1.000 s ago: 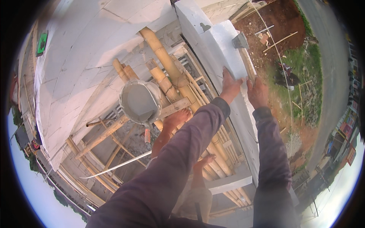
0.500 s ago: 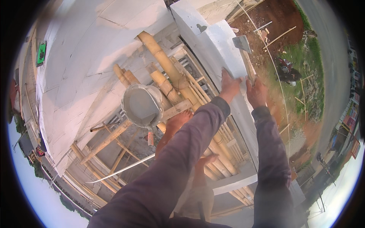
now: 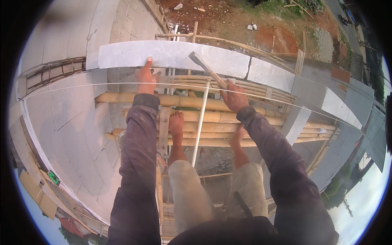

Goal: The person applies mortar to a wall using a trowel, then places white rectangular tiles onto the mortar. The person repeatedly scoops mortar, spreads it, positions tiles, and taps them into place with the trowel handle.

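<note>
A long pale grey lightweight concrete block [image 3: 173, 55] lies along the top of the wall ahead of me. Fingers apart, my left hand [image 3: 146, 79] rests at its near edge, one fingertip against its face. My right hand [image 3: 236, 97] is closed round the wooden handle of a tool with a flat metal head [image 3: 198, 59]. The tool slants up to the left, its head in front of the block; whether they touch I cannot tell. To the right, past a dark joint, sits another pale block [image 3: 269, 74].
A thin white string [image 3: 110, 83] runs across, near my hands. My bare feet stand on bamboo poles [image 3: 218, 117], with a white pipe [image 3: 200, 126] rising between them. Beneath lies rubble [image 3: 216, 160]. A green device [image 3: 53, 177] is at the left wall's edge; red soil [image 3: 228, 18] lies beyond.
My view has swung round, so the wall now runs across ahead of me. The hands are farther apart, the left one along the block's near edge. The tool remains in my right hand.
</note>
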The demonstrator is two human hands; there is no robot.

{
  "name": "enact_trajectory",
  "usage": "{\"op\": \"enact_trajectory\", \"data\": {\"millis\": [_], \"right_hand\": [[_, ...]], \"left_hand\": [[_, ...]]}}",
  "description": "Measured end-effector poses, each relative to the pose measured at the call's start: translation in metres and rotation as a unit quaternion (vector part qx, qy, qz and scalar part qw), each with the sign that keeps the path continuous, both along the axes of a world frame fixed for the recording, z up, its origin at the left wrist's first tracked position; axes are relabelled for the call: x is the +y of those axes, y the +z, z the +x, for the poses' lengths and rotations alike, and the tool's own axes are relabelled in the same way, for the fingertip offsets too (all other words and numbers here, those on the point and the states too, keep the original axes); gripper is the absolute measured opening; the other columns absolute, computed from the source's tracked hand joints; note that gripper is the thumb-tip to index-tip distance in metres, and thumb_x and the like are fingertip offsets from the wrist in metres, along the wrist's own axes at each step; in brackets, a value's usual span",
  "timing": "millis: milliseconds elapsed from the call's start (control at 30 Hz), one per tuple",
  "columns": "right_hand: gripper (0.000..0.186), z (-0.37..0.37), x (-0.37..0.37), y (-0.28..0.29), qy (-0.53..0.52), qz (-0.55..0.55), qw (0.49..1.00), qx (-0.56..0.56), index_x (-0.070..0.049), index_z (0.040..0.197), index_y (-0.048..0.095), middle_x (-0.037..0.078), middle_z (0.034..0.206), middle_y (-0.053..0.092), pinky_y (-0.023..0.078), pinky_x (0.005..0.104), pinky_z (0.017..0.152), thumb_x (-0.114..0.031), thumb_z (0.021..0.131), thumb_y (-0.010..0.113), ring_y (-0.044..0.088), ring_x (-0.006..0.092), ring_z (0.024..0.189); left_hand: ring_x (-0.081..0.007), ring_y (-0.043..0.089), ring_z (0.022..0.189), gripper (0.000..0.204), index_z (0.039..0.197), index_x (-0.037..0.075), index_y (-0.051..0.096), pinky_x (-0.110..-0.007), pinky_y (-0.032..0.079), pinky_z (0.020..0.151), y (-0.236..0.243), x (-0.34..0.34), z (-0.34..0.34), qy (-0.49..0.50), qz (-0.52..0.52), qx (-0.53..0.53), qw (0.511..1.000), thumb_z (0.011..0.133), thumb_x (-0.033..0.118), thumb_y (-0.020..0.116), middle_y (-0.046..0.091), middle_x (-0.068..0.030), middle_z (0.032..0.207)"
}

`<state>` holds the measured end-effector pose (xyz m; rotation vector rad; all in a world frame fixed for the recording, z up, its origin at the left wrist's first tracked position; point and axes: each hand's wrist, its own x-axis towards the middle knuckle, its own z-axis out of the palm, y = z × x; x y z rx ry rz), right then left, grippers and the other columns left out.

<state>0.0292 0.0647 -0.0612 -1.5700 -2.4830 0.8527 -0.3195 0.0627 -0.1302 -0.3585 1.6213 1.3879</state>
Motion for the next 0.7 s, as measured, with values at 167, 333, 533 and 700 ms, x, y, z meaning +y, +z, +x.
{"op": "enact_trajectory", "data": {"millis": [167,333,533,700], "right_hand": [[0.032,0.042,-0.053,0.006,-0.109,-0.061,0.988,0.093,-0.002,0.103,0.055,0.018,0.082,0.068,0.052,0.0513,0.063,-0.029,0.091,0.068,0.066,0.0405,0.072],[0.039,0.095,-0.16,0.064,-0.311,-0.257,0.907,0.122,0.0,0.114,0.058,0.024,0.077,0.066,0.052,0.0524,0.068,-0.03,0.092,0.067,0.066,0.0442,0.075],[0.033,0.149,-0.222,0.161,-0.616,-0.372,0.617,0.319,0.003,0.109,0.057,0.011,0.067,0.061,0.049,0.0349,0.051,-0.029,0.098,0.063,0.061,0.0198,0.055],[0.021,0.215,-0.154,0.24,-0.689,-0.158,0.442,0.552,-0.001,0.1,0.056,0.005,0.07,0.06,0.044,0.0301,0.046,-0.02,0.097,0.063,0.056,0.013,0.052]], "left_hand": [[-0.0454,0.032,0.143,0.078,0.152,-0.001,0.031,-0.072,0.04,0.105,0.002,-0.007,-0.032,-0.111,-0.029,-0.002,0.993,0.093,0.024,0.076,0.03,-0.0225,0.155],[-0.0416,0.019,0.152,0.105,0.161,0.006,0.019,-0.064,0.03,0.115,0.005,-0.037,-0.022,-0.175,-0.097,0.09,0.976,0.087,0.057,0.074,0.01,-0.0219,0.166],[-0.0169,0.062,0.088,0.015,0.1,0.004,0.067,-0.034,0.049,0.078,0.069,-0.106,0.195,-0.626,-0.139,0.247,0.726,0.09,0.015,0.066,0.067,-0.0069,0.097],[-0.0255,0.067,0.091,0.021,0.104,0.001,0.065,-0.038,0.052,0.084,0.272,-0.067,0.434,-0.75,0.216,0.22,0.586,0.09,0.014,0.072,0.07,-0.0125,0.097]]}}
